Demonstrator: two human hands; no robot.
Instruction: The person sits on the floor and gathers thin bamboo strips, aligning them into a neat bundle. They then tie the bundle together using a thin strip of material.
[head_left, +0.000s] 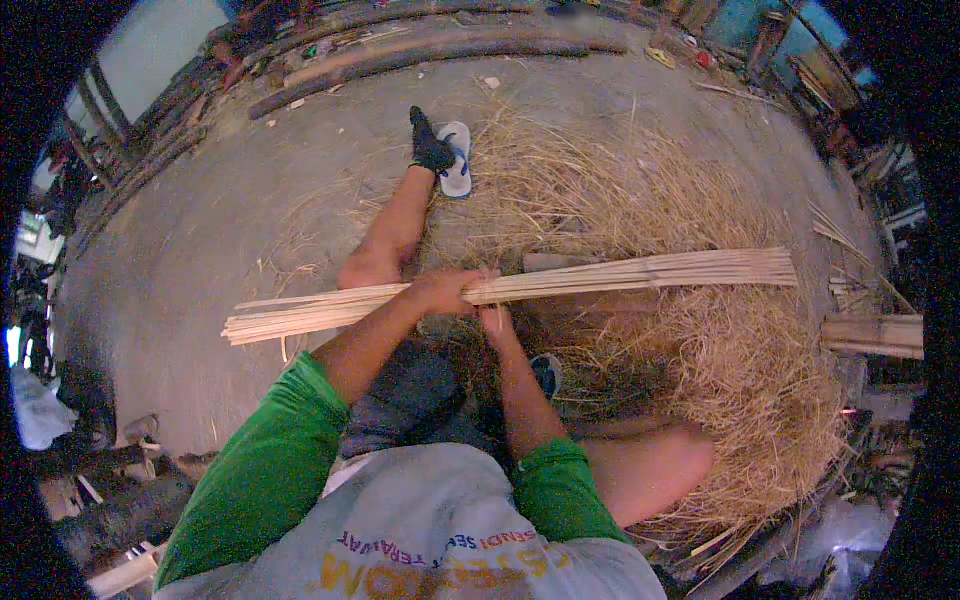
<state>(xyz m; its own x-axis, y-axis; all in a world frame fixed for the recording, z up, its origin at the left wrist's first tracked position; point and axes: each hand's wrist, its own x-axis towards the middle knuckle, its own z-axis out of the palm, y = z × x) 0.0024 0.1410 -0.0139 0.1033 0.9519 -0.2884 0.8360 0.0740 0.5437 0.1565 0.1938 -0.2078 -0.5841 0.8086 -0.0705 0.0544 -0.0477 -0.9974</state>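
Observation:
A long bundle of thin, pale bamboo strips (640, 275) lies crosswise in front of me, its right end slightly higher in the picture and fanned a little. My left hand (444, 293) is closed round the bundle near its middle. Just right of it, my right hand (495, 320) is closed against the underside of the same bundle, its fingertips partly hidden by the strips. The two hands nearly touch. Whether a tie runs round the bundle between them is too small to tell.
Curly shavings (620, 190) are heaped ahead and to the right. Beneath the bundle's right half is a wooden block (600, 305). A flip-flop (456, 160) lies by my outstretched foot. Long poles (430, 60) lie at the far side, and split pieces (875, 336) sit at the right.

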